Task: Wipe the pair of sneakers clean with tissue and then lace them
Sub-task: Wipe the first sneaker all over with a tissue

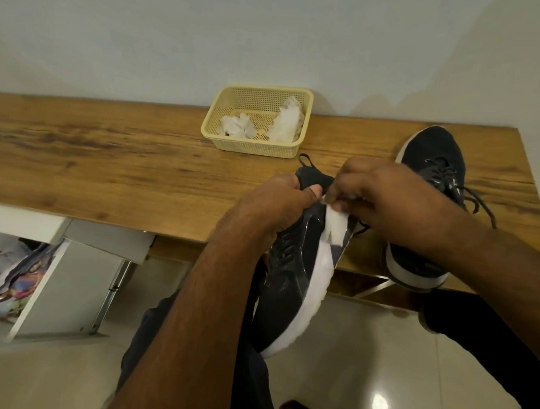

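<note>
At far left an open white drawer (pixel 60 292) holds colourful printed papers (pixel 13 282). Your left hand (pixel 276 204) grips the heel end of a black sneaker (pixel 293 275), fingers curled round it, its white sole turned to the right and its toe hanging off the wooden table (pixel 111 165) toward your lap. Behind, a cream basket (pixel 258 147) holds crumpled tissues (pixel 237 126). Your right hand (pixel 382 196) pinches a white tissue (pixel 337 226) against the sole near the heel. At right, the second sneaker (pixel 427 210) lies on the table, laced, heel overhanging the edge.
</note>
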